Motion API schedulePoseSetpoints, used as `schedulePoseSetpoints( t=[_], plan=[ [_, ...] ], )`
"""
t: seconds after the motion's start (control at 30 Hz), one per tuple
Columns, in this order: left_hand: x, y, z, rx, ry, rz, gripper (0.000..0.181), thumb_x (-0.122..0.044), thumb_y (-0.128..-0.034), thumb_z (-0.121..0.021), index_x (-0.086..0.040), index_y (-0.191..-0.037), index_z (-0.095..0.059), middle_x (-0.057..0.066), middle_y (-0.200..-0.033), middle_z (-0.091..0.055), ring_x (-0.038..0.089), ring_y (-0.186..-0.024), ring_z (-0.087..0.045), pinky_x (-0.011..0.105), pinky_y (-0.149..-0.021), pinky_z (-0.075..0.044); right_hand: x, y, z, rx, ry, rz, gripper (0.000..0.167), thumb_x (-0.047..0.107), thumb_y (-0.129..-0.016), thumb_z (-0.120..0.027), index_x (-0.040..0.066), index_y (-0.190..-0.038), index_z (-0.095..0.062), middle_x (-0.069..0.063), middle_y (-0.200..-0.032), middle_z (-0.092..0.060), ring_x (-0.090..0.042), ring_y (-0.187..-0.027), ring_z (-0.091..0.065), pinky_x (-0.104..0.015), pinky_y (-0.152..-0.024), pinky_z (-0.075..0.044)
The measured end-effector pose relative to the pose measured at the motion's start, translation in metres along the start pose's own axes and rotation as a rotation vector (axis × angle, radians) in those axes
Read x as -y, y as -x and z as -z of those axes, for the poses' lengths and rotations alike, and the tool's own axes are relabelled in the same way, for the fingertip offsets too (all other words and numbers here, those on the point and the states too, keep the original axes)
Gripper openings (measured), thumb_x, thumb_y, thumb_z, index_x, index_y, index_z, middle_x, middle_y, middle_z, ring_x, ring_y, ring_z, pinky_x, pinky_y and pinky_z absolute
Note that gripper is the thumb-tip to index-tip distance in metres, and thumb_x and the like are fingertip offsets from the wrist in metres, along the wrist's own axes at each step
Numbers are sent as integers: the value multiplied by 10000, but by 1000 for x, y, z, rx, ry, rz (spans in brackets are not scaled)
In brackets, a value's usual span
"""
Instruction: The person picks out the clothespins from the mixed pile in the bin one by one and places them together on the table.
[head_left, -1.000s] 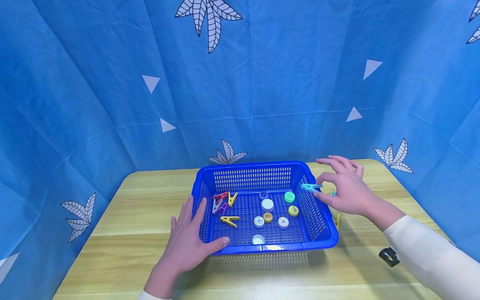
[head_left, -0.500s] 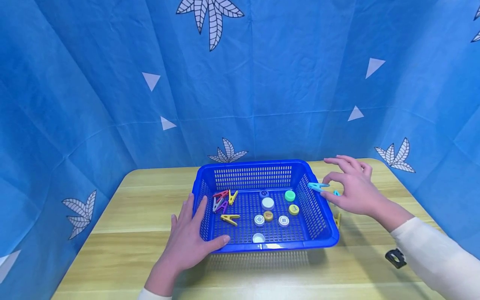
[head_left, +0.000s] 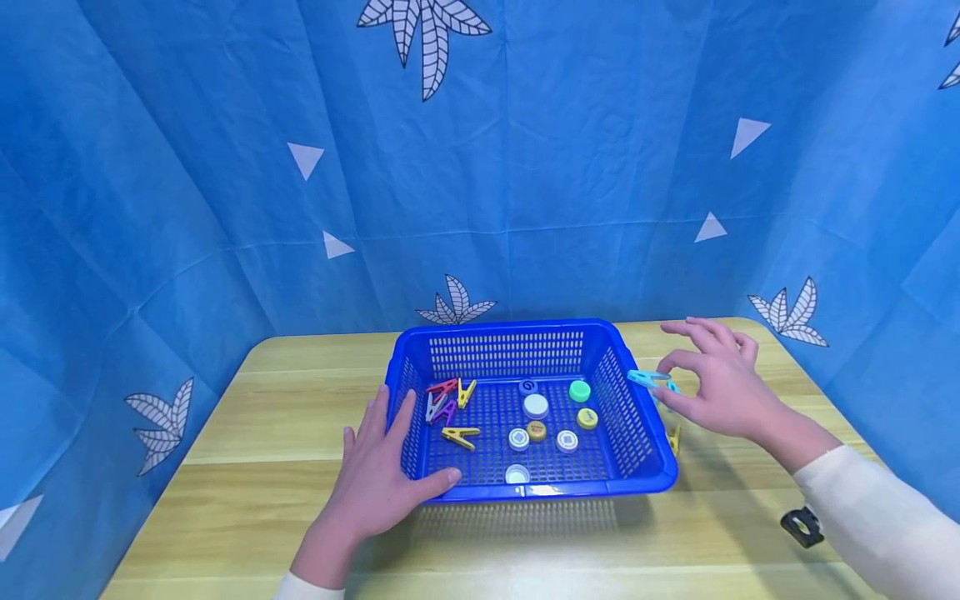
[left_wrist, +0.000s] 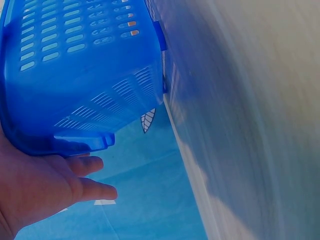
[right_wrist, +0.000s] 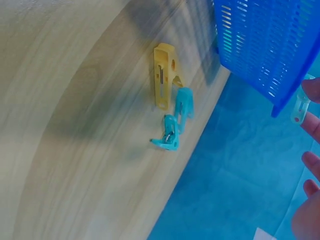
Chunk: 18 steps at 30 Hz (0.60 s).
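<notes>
Between thumb and index finger, my right hand [head_left: 722,387] pinches a light blue clothespin [head_left: 643,378] over the right rim of a blue plastic basket [head_left: 555,492]. My left hand [head_left: 375,483] rests on the basket's left front corner, fingers straight and spread, thumb across the front rim. Inside the basket, yellow, red, white and purple clothespins lie on the left, one yellow clothespin [head_left: 459,437] apart from the others. Several bottle caps lie in the middle and right, among them a green cap [head_left: 579,391]. The right wrist view also shows the pinched clothespin [right_wrist: 300,106].
Right of the basket, a yellow clothespin [right_wrist: 162,80] and two teal clothespins [right_wrist: 171,134] lie on the wooden table [head_left: 270,433]. A black ring-shaped object [head_left: 801,527] shows beside the right sleeve. A blue patterned curtain [head_left: 570,167] stands behind and at the sides.
My right hand has moved rightward with the light blue clothespin, from above the basket's inside to its right rim. The left hand keeps its place on the basket.
</notes>
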<state>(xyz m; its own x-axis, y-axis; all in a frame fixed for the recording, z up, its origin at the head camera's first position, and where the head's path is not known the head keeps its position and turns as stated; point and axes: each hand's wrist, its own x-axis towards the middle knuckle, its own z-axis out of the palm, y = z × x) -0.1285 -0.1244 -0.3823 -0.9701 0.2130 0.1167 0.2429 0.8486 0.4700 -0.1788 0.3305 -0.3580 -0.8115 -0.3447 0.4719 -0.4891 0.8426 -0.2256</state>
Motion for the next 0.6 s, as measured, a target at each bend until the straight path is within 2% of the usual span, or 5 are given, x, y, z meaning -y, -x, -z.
schedulePoseSetpoints(
  t=[0.3,0.6],
  plan=[
    [0,0,0,7,-14,7,1202,-849,-712,-614,-140,-1605,-231,174,-1655,-27,408,-1492,-22,726,-1083,-18,-5,8,-2,-13,-7,-6,175,274,-755,-843,306,-799,-677,-155,-1412,-506,-465,-1321,-306,-722,-909,-144],
    [-1,-1,1,5,-7,4,1202,-840,-712,-624,-134,-1603,-234,172,-1656,-27,408,-1492,-21,730,-1081,-24,-9,14,1,-24,-8,-21,189,271,-739,-863,287,-798,-685,-161,-1404,-509,-476,-1313,-311,-705,-898,-153]
  ],
)
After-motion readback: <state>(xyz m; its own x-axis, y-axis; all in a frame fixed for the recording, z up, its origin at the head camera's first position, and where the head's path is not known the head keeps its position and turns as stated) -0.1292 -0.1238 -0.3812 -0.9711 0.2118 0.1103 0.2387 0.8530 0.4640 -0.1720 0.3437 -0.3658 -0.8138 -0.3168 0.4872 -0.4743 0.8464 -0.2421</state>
